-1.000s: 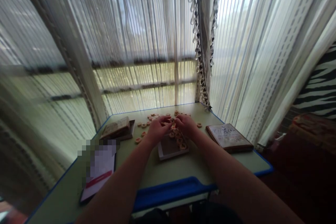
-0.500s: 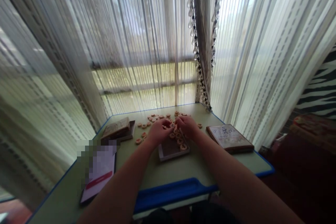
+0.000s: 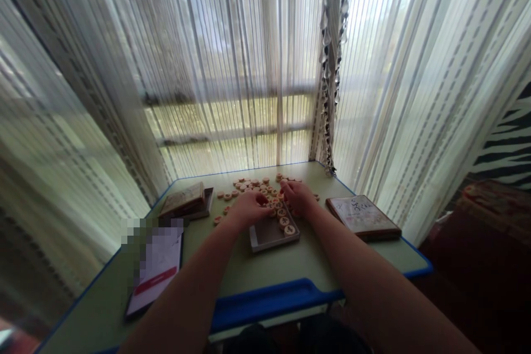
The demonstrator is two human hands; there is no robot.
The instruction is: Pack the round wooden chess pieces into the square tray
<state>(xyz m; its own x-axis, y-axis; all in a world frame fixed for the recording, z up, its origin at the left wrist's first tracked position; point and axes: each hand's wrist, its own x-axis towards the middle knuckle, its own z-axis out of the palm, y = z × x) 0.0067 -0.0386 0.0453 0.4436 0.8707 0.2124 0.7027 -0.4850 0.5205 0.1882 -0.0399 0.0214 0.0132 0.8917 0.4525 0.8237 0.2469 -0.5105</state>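
Observation:
A shallow box tray [image 3: 265, 240] lies on the table in front of me, with round wooden Chinese chess pieces [image 3: 289, 230] lined up along its right side. My left hand [image 3: 248, 207] is over the tray's left far part, half curled, thumb and fingers apart beside the pieces. To its right, my right hand [image 3: 299, 196] pinches at the tray's far right edge; a chess piece seems to be between the fingertips, mostly hidden by them. Loose chess pieces [image 3: 254, 183] lie scattered beyond both hands.
Left on the table [image 3: 244, 271] are a patterned box [image 3: 185, 199], leaning on a dark tray, and a tablet [image 3: 155, 279], partly pixelated. A flat box with writing [image 3: 363, 215] sits at the right. Sheer curtains [image 3: 232, 66] hang behind the far edge. A blue ledge [image 3: 269, 301] runs along the near side.
My hands have moved slightly apart. The left has shifted a little left, uncovering more of the pieces in the tray; the right has gone slightly right. The view has tilted a little.

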